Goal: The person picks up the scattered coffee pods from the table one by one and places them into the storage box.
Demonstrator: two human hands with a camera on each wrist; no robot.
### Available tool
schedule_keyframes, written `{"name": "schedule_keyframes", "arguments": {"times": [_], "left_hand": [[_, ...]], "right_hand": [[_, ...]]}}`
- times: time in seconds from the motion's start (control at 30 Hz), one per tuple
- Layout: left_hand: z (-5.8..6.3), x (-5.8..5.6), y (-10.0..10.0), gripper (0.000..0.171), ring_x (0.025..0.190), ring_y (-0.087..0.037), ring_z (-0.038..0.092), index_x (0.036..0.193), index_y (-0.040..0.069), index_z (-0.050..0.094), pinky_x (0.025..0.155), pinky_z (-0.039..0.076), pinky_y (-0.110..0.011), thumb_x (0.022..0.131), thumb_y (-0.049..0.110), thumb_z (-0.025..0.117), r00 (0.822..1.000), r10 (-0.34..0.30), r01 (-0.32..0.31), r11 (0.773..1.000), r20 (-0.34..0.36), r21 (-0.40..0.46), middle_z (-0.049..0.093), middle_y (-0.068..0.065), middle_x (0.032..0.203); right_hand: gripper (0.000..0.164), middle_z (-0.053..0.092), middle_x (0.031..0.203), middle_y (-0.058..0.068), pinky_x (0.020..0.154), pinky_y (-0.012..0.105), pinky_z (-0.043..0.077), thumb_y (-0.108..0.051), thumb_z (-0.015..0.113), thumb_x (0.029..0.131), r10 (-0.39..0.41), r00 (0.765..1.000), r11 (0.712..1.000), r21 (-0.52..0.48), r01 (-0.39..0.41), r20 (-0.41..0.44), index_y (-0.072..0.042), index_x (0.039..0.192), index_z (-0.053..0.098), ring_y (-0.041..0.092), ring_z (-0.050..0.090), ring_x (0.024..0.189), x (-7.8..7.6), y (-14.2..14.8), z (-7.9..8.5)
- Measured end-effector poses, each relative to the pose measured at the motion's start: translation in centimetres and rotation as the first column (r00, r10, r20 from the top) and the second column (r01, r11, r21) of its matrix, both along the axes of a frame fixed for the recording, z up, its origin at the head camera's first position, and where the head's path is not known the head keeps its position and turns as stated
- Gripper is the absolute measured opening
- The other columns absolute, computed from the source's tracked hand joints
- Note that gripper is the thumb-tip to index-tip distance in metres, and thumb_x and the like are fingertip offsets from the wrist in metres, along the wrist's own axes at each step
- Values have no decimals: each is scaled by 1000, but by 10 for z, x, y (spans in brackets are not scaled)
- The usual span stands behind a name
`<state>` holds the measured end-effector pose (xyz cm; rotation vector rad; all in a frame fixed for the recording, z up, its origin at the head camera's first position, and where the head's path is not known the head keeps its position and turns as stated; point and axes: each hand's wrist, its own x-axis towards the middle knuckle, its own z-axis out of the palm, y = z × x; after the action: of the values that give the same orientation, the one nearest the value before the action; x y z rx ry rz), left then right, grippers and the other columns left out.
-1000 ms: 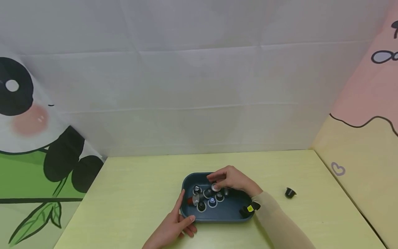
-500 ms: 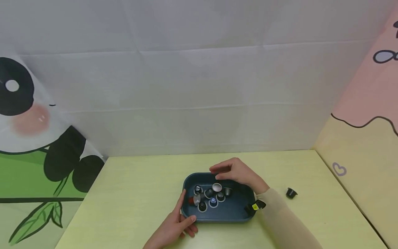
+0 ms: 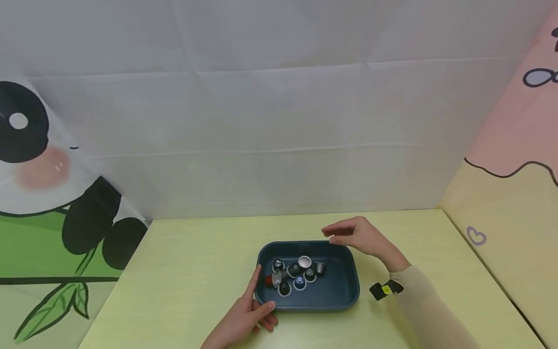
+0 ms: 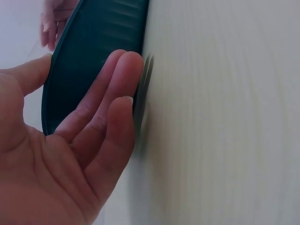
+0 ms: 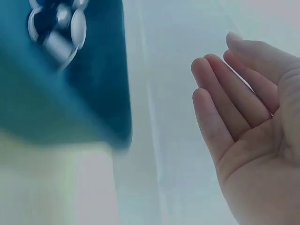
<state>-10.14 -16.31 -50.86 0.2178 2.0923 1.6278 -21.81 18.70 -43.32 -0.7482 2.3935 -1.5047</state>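
A dark blue tray (image 3: pixel 335 295) stands on the pale yellow table, holding several coffee capsules in its left half and middle. Among them are a red one (image 3: pixel 268 281) lying on its side, a blue-topped one (image 3: pixel 299 282), and one with its silvery lid (image 3: pixel 304 262) facing up. My left hand (image 3: pixel 241 312) grips the tray's front left corner; in the left wrist view its thumb is at the rim and the fingers lie along the outer wall. Over the back right corner of the tray is my right hand (image 3: pixel 359 237), fingers relaxed and bent, holding nothing, palm visible in the right wrist view.
A black wrist strap with a yellow tag (image 3: pixel 386 290) hangs at the right sleeve (image 3: pixel 427 295). A white cloth backdrop (image 3: pixel 279 121) rises behind the table (image 3: pixel 196 261), with painted panels at both sides.
My right hand has let go of the silvery-lidded capsule and moved up and right, away from the capsules. The right sleeve now covers the spot where a loose black capsule lay. The left hand stays.
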Motion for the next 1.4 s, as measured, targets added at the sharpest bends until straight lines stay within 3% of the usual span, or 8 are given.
{"name": "schedule_keyframes", "arguments": {"times": [0.33, 0.43, 0.57, 0.7, 0.87, 1.07, 1.4], "left_hand": [[-2, 0, 1, 95, 70, -29, 72, 160, 33, -10, 58, 49, -35, 99, 34, 63, 1000, -1, 1, 1000, 3, 5, 73, -12, 81], [-1, 0, 2, 95, 70, -28, 72, 160, 32, -10, 58, 49, -34, 99, 33, 63, 1000, -3, 3, 1000, 1, 5, 74, -11, 81], [0, 0, 2, 94, 70, -29, 72, 160, 31, -10, 57, 49, -34, 100, 33, 63, 1000, -7, 7, 1000, 0, 6, 74, -11, 80], [0, 1, 2, 95, 70, -29, 72, 160, 31, -10, 58, 49, -34, 99, 34, 63, 1000, -5, 5, 1000, 7, 3, 73, -11, 81], [0, 1, 1, 95, 71, -29, 72, 160, 31, -9, 58, 48, -35, 99, 35, 64, 1000, 1, -1, 1000, 13, 0, 73, -11, 81], [0, 1, 1, 96, 70, -28, 72, 160, 32, -9, 58, 48, -35, 98, 36, 64, 1000, 7, -7, 1000, 12, 0, 73, -11, 81], [-1, 1, 0, 96, 70, -28, 72, 160, 32, -9, 58, 48, -35, 98, 35, 64, 1000, 9, -9, 1000, 12, -4, 73, -11, 80]], "right_hand": [[38, 68, 124, 12, 87, 25, 51, -24, 72, 94, -190, 982, 981, 52, 189, 8, -6, 128, 68, 19, 66, 111, 17, 86, -19], [38, 68, 124, 13, 86, 22, 50, -22, 71, 94, -245, 969, 967, 69, 244, 7, -4, 128, 67, 12, 66, 111, 26, 110, -23], [40, 67, 125, 16, 84, 19, 50, -22, 70, 96, -284, 959, 954, 95, 283, -2, -1, 130, 65, 1, 64, 107, 37, 137, -31], [41, 66, 125, 19, 83, 18, 50, -21, 69, 96, -311, 950, 944, 114, 309, -2, 3, 130, 63, -1, 64, 103, 48, 159, -41], [40, 67, 123, 16, 81, 15, 48, -19, 70, 96, -357, 934, 924, 139, 355, -10, 4, 128, 64, -5, 63, 101, 58, 174, -50], [41, 67, 122, 20, 81, 17, 50, -16, 69, 96, -343, 939, 935, 103, 340, 14, 7, 129, 62, -4, 64, 100, 64, 180, -58], [42, 67, 122, 20, 79, 20, 51, -19, 73, 93, -344, 939, 924, 175, 340, -9, 2, 127, 65, -1, 64, 100, 72, 175, -70]]}}
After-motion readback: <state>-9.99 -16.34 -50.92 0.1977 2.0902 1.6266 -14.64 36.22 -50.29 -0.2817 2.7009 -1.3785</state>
